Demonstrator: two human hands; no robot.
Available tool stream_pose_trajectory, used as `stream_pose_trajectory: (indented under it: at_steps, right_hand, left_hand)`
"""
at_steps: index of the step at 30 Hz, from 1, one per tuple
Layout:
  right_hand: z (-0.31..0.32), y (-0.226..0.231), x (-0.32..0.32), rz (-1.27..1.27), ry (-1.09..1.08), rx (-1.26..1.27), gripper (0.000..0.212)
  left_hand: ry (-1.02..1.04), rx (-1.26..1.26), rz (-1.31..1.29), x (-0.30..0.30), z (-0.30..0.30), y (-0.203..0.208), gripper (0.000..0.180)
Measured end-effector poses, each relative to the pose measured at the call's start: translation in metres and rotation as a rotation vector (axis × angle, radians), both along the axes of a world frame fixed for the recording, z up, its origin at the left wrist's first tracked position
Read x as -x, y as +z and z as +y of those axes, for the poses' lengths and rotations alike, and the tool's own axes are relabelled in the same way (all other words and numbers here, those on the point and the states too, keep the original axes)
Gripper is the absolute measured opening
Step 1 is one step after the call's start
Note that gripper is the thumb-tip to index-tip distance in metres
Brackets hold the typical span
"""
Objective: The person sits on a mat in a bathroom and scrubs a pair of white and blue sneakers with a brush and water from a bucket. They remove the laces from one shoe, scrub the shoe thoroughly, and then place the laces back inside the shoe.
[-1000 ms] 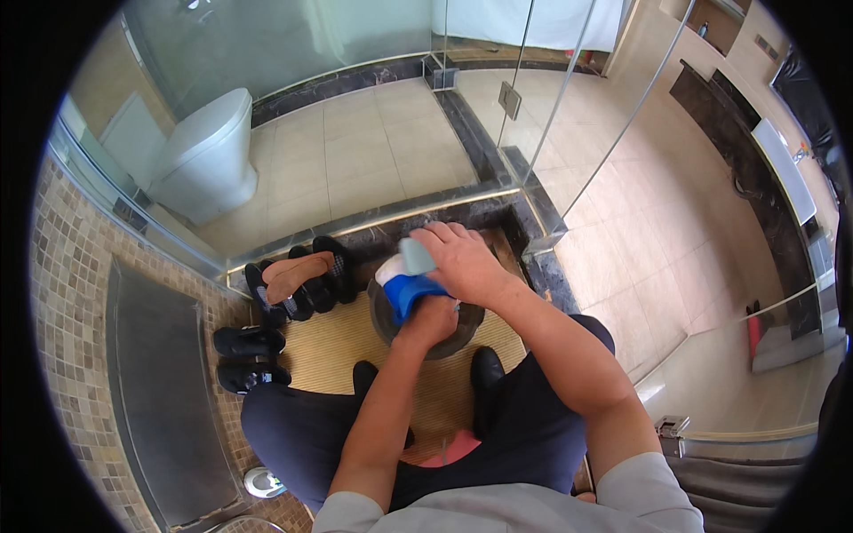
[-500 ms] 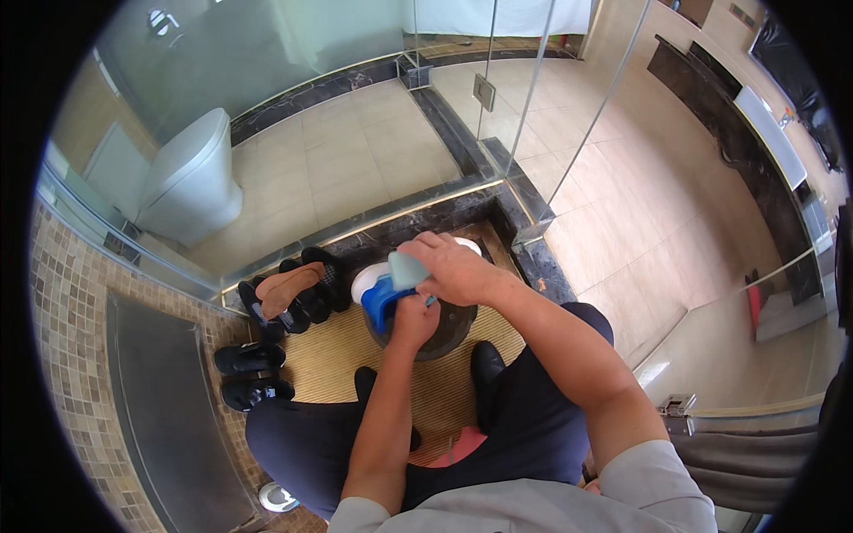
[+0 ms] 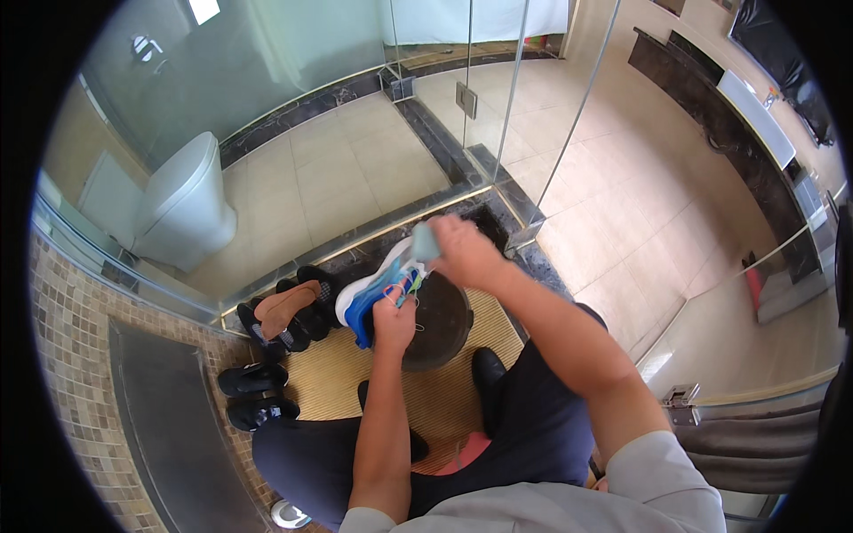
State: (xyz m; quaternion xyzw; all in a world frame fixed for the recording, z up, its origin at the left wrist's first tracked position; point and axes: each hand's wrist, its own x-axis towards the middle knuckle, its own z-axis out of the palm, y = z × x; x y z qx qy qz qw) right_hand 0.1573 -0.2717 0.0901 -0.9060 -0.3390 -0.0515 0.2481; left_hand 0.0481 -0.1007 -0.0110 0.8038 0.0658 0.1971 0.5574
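Note:
My left hand (image 3: 394,322) is closed around a blue sneaker (image 3: 360,313) with a white sole and loose pale laces. The sneaker is tilted on a slant over the left side of a dark round basin (image 3: 467,322). Against the sneaker's upper end, my right hand (image 3: 466,252) grips a pale green block-like scrubber (image 3: 425,242), partly blurred. Whether it is a brush or a sponge I cannot tell. Both forearms reach in over my knees, and the basin's inside is mostly dark.
Black shoes (image 3: 253,379) and tan insoles (image 3: 289,305) lie left of the basin on a ribbed yellow mat (image 3: 324,377). A dark stone curb (image 3: 355,242) runs behind, with glass panels above it. A white toilet (image 3: 191,200) stands far left.
The sneaker has swung left and tilted, so more of its side and laces show. My left hand moved left with it. My right hand shifted up and right with the scrubber.

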Motion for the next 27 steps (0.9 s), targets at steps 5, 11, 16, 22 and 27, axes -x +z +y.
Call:
stream_pose_trajectory:
  at_steps: [5,11,16,22,27]
  right_hand:
    - [0.004,-0.001,0.004,0.003,-0.221,0.107,0.065]
    - [0.029,0.008,0.040,-0.104,0.052,0.095,0.065]
    - [0.006,0.013,-0.005,-0.056,-0.313,0.221,0.063]
    - [0.006,0.009,-0.007,-0.039,-0.252,0.269,0.073]
    - [0.025,-0.005,0.030,-0.043,0.102,0.002,0.070]
  left_hand:
    - [0.048,0.778,0.116,0.002,-0.006,0.027,0.032]
    - [0.032,0.995,0.085,-0.005,-0.008,0.020,0.039]
    - [-0.047,0.699,0.158,-0.001,-0.010,0.018,0.036]
    - [-0.019,0.445,0.137,0.008,-0.013,0.022,0.039]
    - [-0.056,0.519,0.123,0.003,-0.004,0.012,0.039]
